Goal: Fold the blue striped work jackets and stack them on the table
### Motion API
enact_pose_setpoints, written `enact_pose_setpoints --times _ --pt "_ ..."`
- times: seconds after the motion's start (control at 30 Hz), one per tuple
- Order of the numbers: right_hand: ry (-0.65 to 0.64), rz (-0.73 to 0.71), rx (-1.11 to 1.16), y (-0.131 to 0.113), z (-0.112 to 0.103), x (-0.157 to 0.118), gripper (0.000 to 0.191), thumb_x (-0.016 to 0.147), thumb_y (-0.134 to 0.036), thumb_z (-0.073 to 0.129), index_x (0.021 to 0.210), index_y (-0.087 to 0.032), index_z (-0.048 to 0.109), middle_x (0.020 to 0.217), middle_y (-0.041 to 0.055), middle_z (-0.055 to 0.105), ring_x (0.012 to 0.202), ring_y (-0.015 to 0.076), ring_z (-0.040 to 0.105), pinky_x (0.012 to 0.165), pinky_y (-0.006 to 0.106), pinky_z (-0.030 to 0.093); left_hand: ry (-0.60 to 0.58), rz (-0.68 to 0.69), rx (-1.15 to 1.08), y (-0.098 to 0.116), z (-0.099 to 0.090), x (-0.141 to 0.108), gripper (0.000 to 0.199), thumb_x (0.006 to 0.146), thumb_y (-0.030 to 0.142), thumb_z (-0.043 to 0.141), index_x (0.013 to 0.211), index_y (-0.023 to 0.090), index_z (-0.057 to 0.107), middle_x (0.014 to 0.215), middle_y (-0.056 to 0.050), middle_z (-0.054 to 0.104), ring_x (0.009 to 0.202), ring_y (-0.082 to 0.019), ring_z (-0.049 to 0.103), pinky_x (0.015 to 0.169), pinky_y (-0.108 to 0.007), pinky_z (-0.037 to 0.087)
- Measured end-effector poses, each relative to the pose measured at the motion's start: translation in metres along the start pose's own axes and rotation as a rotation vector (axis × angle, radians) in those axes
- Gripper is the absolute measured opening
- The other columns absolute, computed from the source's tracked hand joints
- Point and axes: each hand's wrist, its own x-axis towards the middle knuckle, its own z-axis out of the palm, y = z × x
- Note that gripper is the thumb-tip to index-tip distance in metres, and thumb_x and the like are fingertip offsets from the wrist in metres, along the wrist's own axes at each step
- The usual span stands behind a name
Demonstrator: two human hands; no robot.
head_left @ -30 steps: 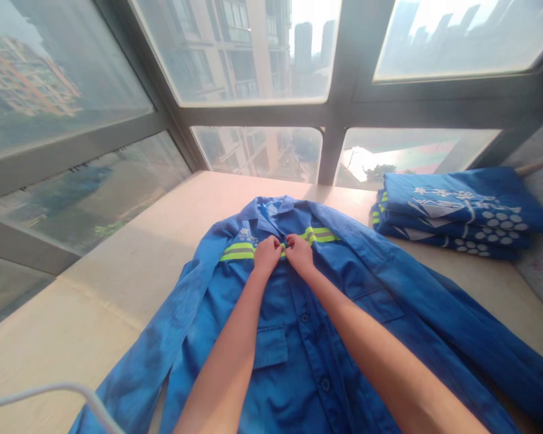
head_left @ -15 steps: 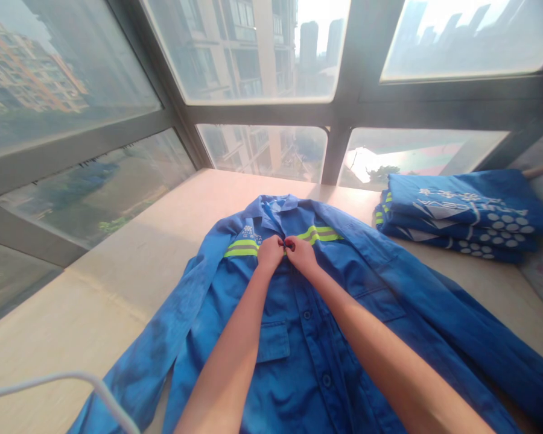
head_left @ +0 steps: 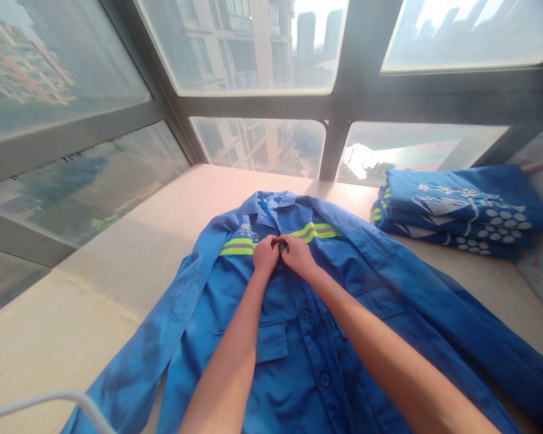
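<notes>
A blue work jacket [head_left: 199,319] with yellow-green and grey reflective bands lies spread front up, collar away from me. My left hand [head_left: 266,254] and my right hand [head_left: 296,253] meet at its front opening, level with the chest band. Both are closed in a pinch on the jacket's front edge, fingertips nearly touching. Whatever small part sits between the fingertips is hidden. Below my hands, the placket shows a dark button [head_left: 304,314] and a lower button [head_left: 324,380]. A flap pocket [head_left: 271,341] lies partly under my left forearm.
Several folded blue garments [head_left: 461,208] with white print are stacked at the right, by the wall. A white cable [head_left: 49,398] curves over the lower left. The pale surface [head_left: 113,265] ends at framed windows [head_left: 257,144] behind and at the left.
The view has shifted slightly. My hands stay at the same place on the jacket front, with the fingers still pinched and only slightly repositioned.
</notes>
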Motion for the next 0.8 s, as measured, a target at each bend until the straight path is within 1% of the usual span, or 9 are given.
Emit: enact_pose_setpoints --times 0.1,0.2,0.3,0.4,0.5,0.63,0.8 --pt "-0.03 0.007 -0.035 -0.002 -0.003 0.001 0.038 0.081 -0.005 0.049 0.114 -0.016 0.065 0.11 0.0108 0.07 0.103 0.0217 0.062 0.089 0.029 0.045 0.011 0.008 -0.013 -0.002 0.001 0.001 0.016 0.088 0.021 0.057 0.097 0.023 0.07 0.097 -0.004 0.075 0.09 -0.019 0.068 0.073 -0.026 0.045" --pt "-0.071 -0.003 -0.068 -0.005 -0.005 0.001 0.031 0.083 -0.007 0.052 0.11 -0.015 0.065 0.108 0.0121 0.069 0.101 0.022 0.061 0.086 0.029 0.045 0.016 0.016 -0.014 -0.003 0.001 0.001 0.016 0.089 0.023 0.056 0.097 0.023 0.07 0.095 -0.004 0.075 0.088 -0.02 0.067 0.072 -0.027 0.045" --pt "-0.11 -0.027 -0.088 -0.006 -0.009 0.003 0.024 0.087 -0.01 0.052 0.106 -0.015 0.065 0.107 0.0108 0.069 0.102 0.0205 0.061 0.087 0.027 0.043 0.016 0.031 -0.013 -0.003 0.001 0.0 0.018 0.091 0.024 0.053 0.098 0.023 0.07 0.095 -0.004 0.074 0.088 -0.02 0.066 0.073 -0.028 0.044" --pt "-0.116 -0.013 -0.11 -0.002 -0.016 0.01 0.025 0.093 -0.01 0.045 0.107 -0.017 0.065 0.102 0.0094 0.071 0.098 0.0201 0.063 0.085 0.028 0.043 0.007 0.052 -0.009 -0.003 0.0 -0.001 0.02 0.09 0.021 0.053 0.101 0.024 0.07 0.1 -0.003 0.074 0.093 -0.02 0.066 0.078 -0.028 0.045" --pt "-0.111 0.009 -0.135 0.003 -0.019 0.021 0.024 0.092 -0.012 0.05 0.109 -0.019 0.065 0.102 0.0089 0.072 0.095 0.0222 0.065 0.081 0.029 0.043 -0.004 0.067 -0.004 -0.003 0.0 -0.001 0.021 0.091 0.02 0.054 0.103 0.025 0.07 0.105 -0.003 0.074 0.096 -0.02 0.066 0.081 -0.027 0.045" --pt "-0.114 0.007 -0.149 0.007 -0.016 0.029 0.025 0.09 -0.013 0.053 0.107 -0.022 0.067 0.103 0.0074 0.073 0.095 0.0222 0.066 0.078 0.028 0.044 -0.011 0.064 0.006 -0.002 -0.001 -0.002 0.022 0.092 0.021 0.052 0.105 0.024 0.07 0.108 -0.004 0.073 0.099 -0.02 0.065 0.083 -0.028 0.046" --pt "-0.112 -0.005 -0.146 0.013 -0.011 0.028 0.026 0.087 -0.011 0.056 0.107 -0.022 0.068 0.101 0.006 0.073 0.095 0.0206 0.065 0.08 0.026 0.045 -0.022 0.06 0.011 -0.001 -0.001 -0.003 0.023 0.092 0.021 0.052 0.105 0.025 0.07 0.108 -0.005 0.072 0.101 -0.02 0.065 0.086 -0.028 0.046"
